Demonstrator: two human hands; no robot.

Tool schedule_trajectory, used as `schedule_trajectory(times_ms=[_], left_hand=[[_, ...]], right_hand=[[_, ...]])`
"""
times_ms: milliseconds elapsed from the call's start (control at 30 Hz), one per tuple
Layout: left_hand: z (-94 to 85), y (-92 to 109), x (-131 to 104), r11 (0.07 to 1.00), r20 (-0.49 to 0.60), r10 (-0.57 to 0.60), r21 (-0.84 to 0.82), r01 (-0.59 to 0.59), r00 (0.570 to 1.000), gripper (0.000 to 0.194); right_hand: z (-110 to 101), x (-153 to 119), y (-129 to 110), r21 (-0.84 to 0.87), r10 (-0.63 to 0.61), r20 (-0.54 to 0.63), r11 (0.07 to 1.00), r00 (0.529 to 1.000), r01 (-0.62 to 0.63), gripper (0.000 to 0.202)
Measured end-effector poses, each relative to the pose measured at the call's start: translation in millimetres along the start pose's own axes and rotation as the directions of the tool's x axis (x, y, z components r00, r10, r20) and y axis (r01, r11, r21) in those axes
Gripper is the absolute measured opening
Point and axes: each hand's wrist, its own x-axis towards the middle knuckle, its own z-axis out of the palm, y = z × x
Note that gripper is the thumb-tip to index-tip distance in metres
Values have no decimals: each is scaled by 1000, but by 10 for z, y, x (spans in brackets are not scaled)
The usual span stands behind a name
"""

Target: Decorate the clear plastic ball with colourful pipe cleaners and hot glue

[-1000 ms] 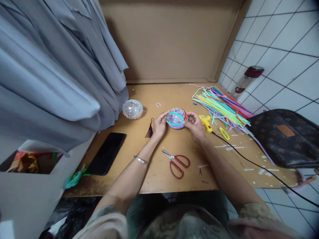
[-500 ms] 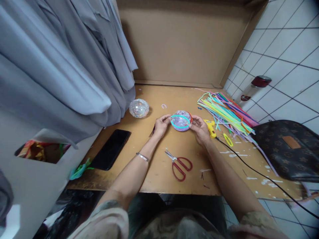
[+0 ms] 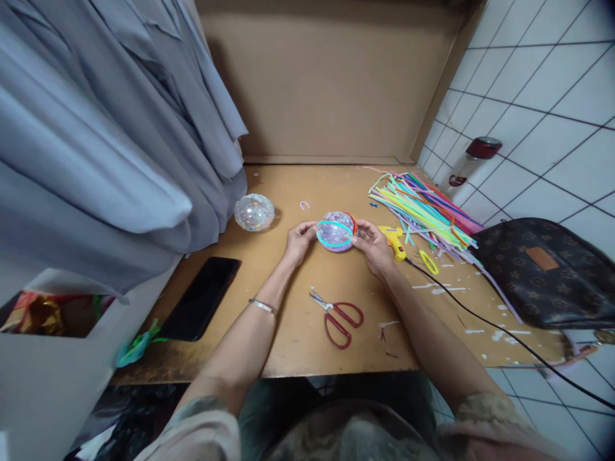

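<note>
Left hand (image 3: 298, 244) and right hand (image 3: 375, 248): both partly curled, gripping opposite sides of a turquoise-banded clear ball (image 3: 336, 233), positioned between them over the desk (image 3: 298, 349). Yellow glue gun (image 3: 396, 246): just beside the right hand. Red-handled scissors (image 3: 328, 307): near side of both hands.

silver bracelet (image 3: 262, 307), mottled greenish sleeves (image 3: 487, 408)
</note>
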Motion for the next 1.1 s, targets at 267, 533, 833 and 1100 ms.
schedule_trajectory(times_ms=[267, 533, 833, 1100], left_hand=[[-51, 62, 11, 996, 44, -70, -50, 73, 997, 53], [-83, 73, 24, 993, 62, -90, -75, 94, 994, 57], [-98, 85, 17, 995, 70, -73, -55, 77, 995, 51], [-15, 138, -28, 1000, 14, -17, -23, 17, 1000, 37]], right_hand=[[-63, 28, 8, 124, 69, 38, 990, 997, -73, 59], [-92, 45, 36, 139, 89, 46, 986, 995, -94, 59], [-88, 46, 38, 146, 96, 38, 984, 995, -101, 58], [-96, 41, 26, 135, 96, 52, 986, 994, -102, 58]])
